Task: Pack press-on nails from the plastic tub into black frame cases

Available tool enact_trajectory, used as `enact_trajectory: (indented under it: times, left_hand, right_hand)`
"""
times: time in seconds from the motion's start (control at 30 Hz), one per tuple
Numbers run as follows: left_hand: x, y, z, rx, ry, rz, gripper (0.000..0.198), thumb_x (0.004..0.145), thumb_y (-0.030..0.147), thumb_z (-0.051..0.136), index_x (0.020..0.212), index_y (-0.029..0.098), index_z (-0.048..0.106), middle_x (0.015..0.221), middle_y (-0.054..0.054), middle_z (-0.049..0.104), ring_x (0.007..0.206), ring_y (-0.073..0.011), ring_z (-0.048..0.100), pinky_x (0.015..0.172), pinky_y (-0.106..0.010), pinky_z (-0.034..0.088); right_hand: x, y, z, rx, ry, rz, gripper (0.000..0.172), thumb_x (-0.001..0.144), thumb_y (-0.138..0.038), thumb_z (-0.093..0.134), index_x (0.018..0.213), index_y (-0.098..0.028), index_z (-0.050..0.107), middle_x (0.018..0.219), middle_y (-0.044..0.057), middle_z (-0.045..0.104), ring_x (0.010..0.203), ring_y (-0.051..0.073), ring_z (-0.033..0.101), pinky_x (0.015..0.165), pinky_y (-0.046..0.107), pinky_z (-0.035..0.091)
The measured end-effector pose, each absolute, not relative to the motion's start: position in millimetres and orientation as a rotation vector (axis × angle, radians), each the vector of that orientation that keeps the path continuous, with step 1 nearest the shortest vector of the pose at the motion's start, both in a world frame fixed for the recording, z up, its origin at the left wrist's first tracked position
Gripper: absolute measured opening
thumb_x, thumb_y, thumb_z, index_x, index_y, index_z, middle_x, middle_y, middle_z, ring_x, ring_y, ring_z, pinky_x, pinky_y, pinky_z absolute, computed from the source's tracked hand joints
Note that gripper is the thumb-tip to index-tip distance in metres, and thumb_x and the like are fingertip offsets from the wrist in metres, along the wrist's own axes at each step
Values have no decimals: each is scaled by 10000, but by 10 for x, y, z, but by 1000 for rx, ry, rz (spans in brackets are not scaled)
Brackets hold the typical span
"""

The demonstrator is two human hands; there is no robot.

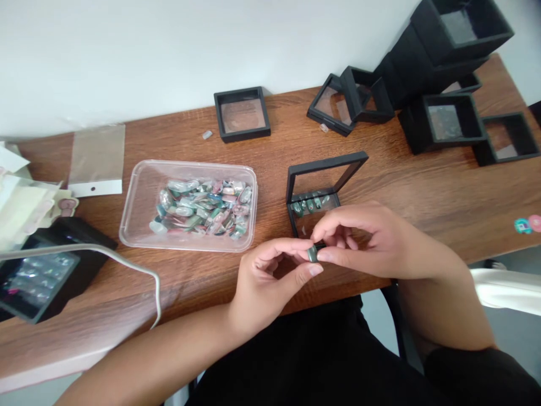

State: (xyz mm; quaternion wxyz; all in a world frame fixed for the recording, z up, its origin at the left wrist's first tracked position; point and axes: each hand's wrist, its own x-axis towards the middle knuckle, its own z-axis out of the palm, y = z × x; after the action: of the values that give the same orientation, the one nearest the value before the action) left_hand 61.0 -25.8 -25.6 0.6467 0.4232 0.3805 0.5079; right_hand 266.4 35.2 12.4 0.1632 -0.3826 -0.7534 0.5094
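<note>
Between my two hands, over the front of the table, is a small dark green press-on nail (312, 254). My left hand (270, 276) pinches it from the left with thumb and fingers. From the other side, the thumb and forefinger of my right hand (367, 239) close on its edge. Just behind the hands stands an open black display frame (291, 186), its clear lid tilted up. A row of green press-on nails (310, 204) lies inside; my right hand hides part of the base. To the left, a clear plastic tub (137, 208) holds many wrapped nails in green and pink.
Black frames (243, 135) lie along the wall, and more are stacked in a pile (443, 121) at the right. A clear bag (97, 158) lies at the back left. A white cable (156, 282) crosses near a black case (80, 270) of shiny pieces.
</note>
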Motion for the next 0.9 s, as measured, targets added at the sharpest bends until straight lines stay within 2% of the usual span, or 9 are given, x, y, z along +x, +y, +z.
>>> enact_trajectory:
  times: [0.27,0.5,0.77,0.9]
  left_hand:
    - [619,-265,-270,947,835,1176,322,728,-5,803,969,202,746,864,11,766,785,-86,728,773,-155,605]
    - [608,-257,-272,999,793,1194,321,728,22,821,980,212,759,866,0,763,778,-93,725,769,-172,604]
    - [580,-248,-269,1107,808,1237,379,729,63,837,1037,276,786,855,-17,753,742,-103,710,708,-184,597]
    - [588,-246,-266,1128,816,1240,369,742,79,834,1049,277,780,812,0,725,745,-92,689,727,-178,582]
  right_hand:
    - [2671,353,147,-939,-2244,1245,141,888,-295,714,1009,-227,734,669,-58,583,546,54,489,527,204,376]
    - [2686,350,133,-853,-2249,1196,164,889,-274,716,1043,-221,736,654,-57,572,554,62,487,544,212,383]
    - [2649,337,133,-762,-2251,1107,123,893,-228,701,1010,-194,715,615,-60,597,551,66,507,545,212,384]
    - [2629,328,154,-757,-2275,1010,122,900,-203,674,1020,-199,696,624,-52,624,560,75,527,550,221,390]
